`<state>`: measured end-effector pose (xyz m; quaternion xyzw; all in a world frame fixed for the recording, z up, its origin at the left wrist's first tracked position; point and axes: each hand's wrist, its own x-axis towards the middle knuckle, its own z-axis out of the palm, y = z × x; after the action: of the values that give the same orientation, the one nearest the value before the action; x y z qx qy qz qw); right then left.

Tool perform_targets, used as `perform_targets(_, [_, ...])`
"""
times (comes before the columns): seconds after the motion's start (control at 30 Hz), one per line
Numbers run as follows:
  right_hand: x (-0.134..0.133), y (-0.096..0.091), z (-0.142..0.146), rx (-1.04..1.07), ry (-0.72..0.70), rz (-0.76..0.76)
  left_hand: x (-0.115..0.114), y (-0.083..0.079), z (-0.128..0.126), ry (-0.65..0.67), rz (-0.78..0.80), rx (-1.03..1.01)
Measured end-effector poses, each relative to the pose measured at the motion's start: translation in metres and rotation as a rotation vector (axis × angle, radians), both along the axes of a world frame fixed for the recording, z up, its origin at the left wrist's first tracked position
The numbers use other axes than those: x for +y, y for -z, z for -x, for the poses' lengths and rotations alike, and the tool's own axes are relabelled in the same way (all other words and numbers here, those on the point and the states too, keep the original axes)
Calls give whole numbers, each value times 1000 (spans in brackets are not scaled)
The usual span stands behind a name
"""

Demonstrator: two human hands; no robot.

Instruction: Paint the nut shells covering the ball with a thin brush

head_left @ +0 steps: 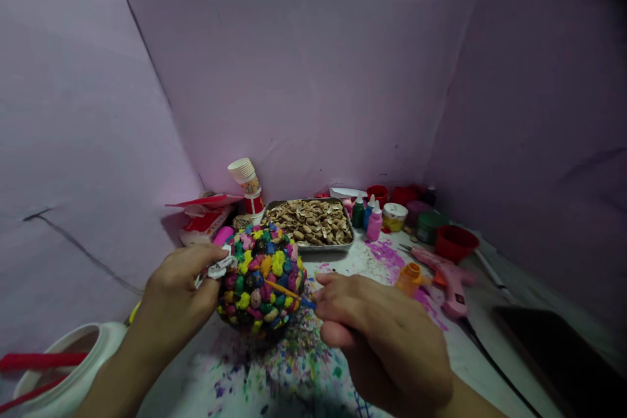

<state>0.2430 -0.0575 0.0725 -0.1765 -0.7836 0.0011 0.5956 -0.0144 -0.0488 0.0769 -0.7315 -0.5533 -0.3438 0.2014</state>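
Note:
A ball covered in many-coloured painted shells (261,277) sits on the paint-spattered table (313,372) in front of me. My left hand (179,294) grips its left side, fingers closed, with a small white object at my fingertips. My right hand (379,333) is closed on a thin paintbrush (289,292) with an orange handle. The brush tip touches the lower right of the ball.
A metal tray of nut shells (313,222) stands behind the ball. Paint bottles (368,214), pots and red cups (455,241) sit at the back right, with a pink glue gun (448,277) and an orange bottle (409,277). A white jar (68,366) stands at the near left. Purple panels wall the desk.

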Motion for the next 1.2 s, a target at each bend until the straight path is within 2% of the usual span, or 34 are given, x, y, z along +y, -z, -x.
perform_targets(0.43, [2, -2, -1, 93, 43, 34, 0, -3, -3, -2, 5, -29])
perform_targets(0.8, [1, 8, 0, 156, 10, 141, 1, -1, 1, -10, 22, -49])
perform_targets(0.87, [2, 11, -1, 259, -13, 193, 0, -3, 2, -10, 57, -76])
perform_targets(0.97, [10, 14, 0, 555, -41, 302, -1, -9, 4, -31, 127, -143])
perform_targets(1.07, [26, 19, 5, 776, -70, 495, 0, -14, 12, -50, 193, -198])
perform_targets(1.13, [36, 27, 8, 750, -78, 654, 2, -15, 21, -83, 232, -203])
perform_targets(1.2, [42, 36, 12, 603, -76, 774, 3, -15, 31, -131, 258, -183])
